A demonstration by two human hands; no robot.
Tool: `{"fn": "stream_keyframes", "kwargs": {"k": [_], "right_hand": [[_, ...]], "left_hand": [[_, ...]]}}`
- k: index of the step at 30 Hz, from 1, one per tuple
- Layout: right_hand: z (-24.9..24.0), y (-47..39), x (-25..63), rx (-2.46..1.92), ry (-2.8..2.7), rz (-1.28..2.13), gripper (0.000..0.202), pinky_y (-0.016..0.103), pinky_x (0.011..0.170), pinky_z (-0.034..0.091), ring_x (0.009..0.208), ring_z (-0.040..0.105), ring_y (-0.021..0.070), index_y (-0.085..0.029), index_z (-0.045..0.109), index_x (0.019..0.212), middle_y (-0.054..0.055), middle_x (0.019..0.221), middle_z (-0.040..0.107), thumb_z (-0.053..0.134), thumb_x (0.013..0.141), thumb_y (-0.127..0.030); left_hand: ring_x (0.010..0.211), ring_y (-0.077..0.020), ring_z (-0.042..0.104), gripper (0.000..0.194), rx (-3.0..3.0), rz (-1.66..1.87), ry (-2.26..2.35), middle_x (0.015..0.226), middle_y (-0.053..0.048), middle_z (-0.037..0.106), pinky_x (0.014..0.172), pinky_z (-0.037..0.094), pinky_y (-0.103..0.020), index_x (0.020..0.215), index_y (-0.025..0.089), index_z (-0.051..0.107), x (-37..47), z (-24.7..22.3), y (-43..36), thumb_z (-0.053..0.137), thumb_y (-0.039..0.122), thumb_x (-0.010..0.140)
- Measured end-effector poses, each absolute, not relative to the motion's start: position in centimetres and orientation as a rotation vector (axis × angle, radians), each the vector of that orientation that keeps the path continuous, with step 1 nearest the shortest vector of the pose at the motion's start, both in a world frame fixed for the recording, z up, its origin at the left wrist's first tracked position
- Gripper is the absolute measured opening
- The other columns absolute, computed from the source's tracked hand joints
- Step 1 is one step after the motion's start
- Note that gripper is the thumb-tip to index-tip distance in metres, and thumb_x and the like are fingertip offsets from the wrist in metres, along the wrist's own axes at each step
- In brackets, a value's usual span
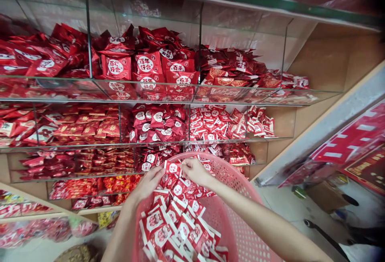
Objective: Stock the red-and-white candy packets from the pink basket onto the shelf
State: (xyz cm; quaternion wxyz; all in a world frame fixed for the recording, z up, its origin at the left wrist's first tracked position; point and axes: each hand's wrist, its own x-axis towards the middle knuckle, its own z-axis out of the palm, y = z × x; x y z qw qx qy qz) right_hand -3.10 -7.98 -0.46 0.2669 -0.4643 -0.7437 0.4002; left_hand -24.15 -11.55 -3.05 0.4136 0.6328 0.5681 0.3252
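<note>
A small red candy packet [172, 168] with white ends and a white printed label is between my hands, over the far side of a pink perforated plastic basket [233, 176]. My left hand [149, 184] has its fingers closed at the packet's left edge. The fingers of my right hand [196, 172] pinch at its right edge. Beneath them in the basket lies a loose pile of similar red-and-white packets [180, 228]. My palms' undersides and some fingertips are hidden.
Glass shelves [156, 103] with upright dividers face me, stocked with red wrapped packets [147, 63] in sections. A wooden side panel [325, 59] closes the right end. Red printed items [343, 144] hang at right, above a cardboard box [326, 198] on the floor.
</note>
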Motion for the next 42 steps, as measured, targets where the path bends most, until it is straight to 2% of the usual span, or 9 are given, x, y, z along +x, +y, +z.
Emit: {"fn": "stream_keyframes", "kwargs": {"k": [5,13,19,23,26,30,34,39,42], "right_hand": [[-0.5,-8.2,-3.9,-1.228,-1.983,1.132,0.028,0.019,0.050,0.034,0.047,0.045,0.0075,-0.016,0.048,0.056,-0.003,0.051,0.053,0.044,0.082,-0.022],[-2.0,-8.9,-4.2,-1.350,-1.984,1.243,0.033,0.020,0.044,0.031,0.039,0.042,0.0071,-0.015,0.056,0.054,-0.003,0.045,0.053,0.053,0.077,-0.038],[-0.6,-9.5,-4.1,-1.336,-2.063,1.165,0.026,0.019,0.044,0.029,0.040,0.041,0.0061,-0.015,0.052,0.053,-0.004,0.047,0.053,0.051,0.077,-0.023],[0.5,-9.6,-4.0,-1.298,-2.219,0.956,0.028,0.019,0.046,0.026,0.045,0.039,0.0064,-0.015,0.047,0.048,-0.005,0.044,0.046,0.053,0.075,-0.019],[0.5,-9.3,-3.5,-1.272,-2.220,0.930,0.026,0.020,0.046,0.026,0.046,0.040,0.0066,-0.016,0.046,0.051,-0.005,0.048,0.047,0.052,0.076,-0.020],[1.7,-8.4,-0.9,-1.192,-2.093,1.097,0.026,0.020,0.045,0.029,0.045,0.042,0.0074,-0.017,0.045,0.060,-0.004,0.053,0.051,0.045,0.083,-0.030],[4.1,-8.2,3.9,-1.184,-1.905,1.164,0.031,0.020,0.046,0.033,0.046,0.043,0.0074,-0.018,0.043,0.065,-0.004,0.054,0.049,0.043,0.084,-0.043],[4.9,-10.6,8.7,-1.279,-1.805,1.419,0.035,0.020,0.046,0.034,0.047,0.046,0.0067,-0.018,0.045,0.070,-0.002,0.059,0.054,0.047,0.081,-0.051],[3.8,-12.3,9.1,-1.275,-1.836,1.677,0.035,0.019,0.045,0.035,0.047,0.049,0.0062,-0.018,0.046,0.072,0.000,0.062,0.057,0.048,0.080,-0.051]], "left_hand": [[0.074,-0.0162,0.045,0.034,1.761,0.830,1.279,0.076,-0.001,0.048,0.071,0.038,-0.025,0.075,0.017,0.046,-23.9,-2.7,-11.8,0.036,0.048,0.087],[0.073,-0.0142,0.041,0.033,1.769,0.852,1.255,0.076,0.000,0.043,0.071,0.036,-0.024,0.077,0.017,0.043,-24.2,-3.4,-11.6,0.033,0.046,0.090],[0.072,-0.0142,0.040,0.033,1.796,0.860,1.250,0.076,0.000,0.042,0.071,0.036,-0.025,0.076,0.017,0.041,-24.1,-3.3,-11.6,0.032,0.045,0.091],[0.071,-0.0145,0.041,0.035,1.817,0.860,1.269,0.075,-0.001,0.042,0.069,0.037,-0.024,0.074,0.017,0.042,-24.1,-3.1,-11.6,0.032,0.047,0.090],[0.072,-0.0150,0.043,0.039,1.777,0.862,1.277,0.074,-0.001,0.045,0.070,0.038,-0.024,0.073,0.017,0.045,-23.9,-2.7,-11.7,0.035,0.051,0.088],[0.089,-0.0194,0.051,0.041,1.569,0.848,1.315,0.092,-0.004,0.057,0.084,0.039,-0.028,0.090,0.016,0.057,-23.5,-1.9,-11.9,0.041,0.054,0.085],[0.106,-0.0239,0.048,0.046,1.475,0.835,1.412,0.110,-0.005,0.057,0.096,0.033,-0.034,0.107,0.021,0.059,-23.4,-1.4,-12.1,0.045,0.057,0.083],[0.116,-0.0267,0.042,0.053,1.432,0.784,1.491,0.123,-0.005,0.050,0.101,0.029,-0.038,0.116,0.022,0.056,-23.6,-1.6,-12.1,0.048,0.060,0.079],[0.116,-0.0261,0.042,0.052,1.435,0.800,1.473,0.124,-0.005,0.050,0.098,0.034,-0.036,0.115,0.023,0.057,-23.6,-1.5,-12.1,0.049,0.059,0.079]]}}
